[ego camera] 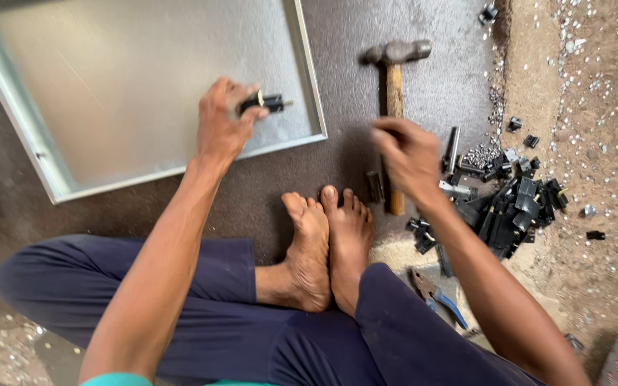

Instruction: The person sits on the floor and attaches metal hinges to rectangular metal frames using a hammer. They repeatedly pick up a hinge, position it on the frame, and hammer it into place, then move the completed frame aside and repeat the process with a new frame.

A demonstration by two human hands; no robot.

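Hands at work over a dark floor mat. Left hand (222, 121) pinches a small black fitting (265, 104) near the metal tray's (307, 78) right rim; it looks light, rigid, best held by its body. Right hand (408, 154), blurred, hovers over the hammer's (395, 107) wooden handle, grasp unclear.

The metal tray (51, 179) lies left of the hammer (395, 93). Right of the hammer sits a pile of small parts (513, 211). Pliers (438, 297) lie nearer the person.

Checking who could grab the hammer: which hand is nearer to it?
Right. The right hand hovers over the hammer handle; the left hand is off to its side, holding a small black part over the metal tray.
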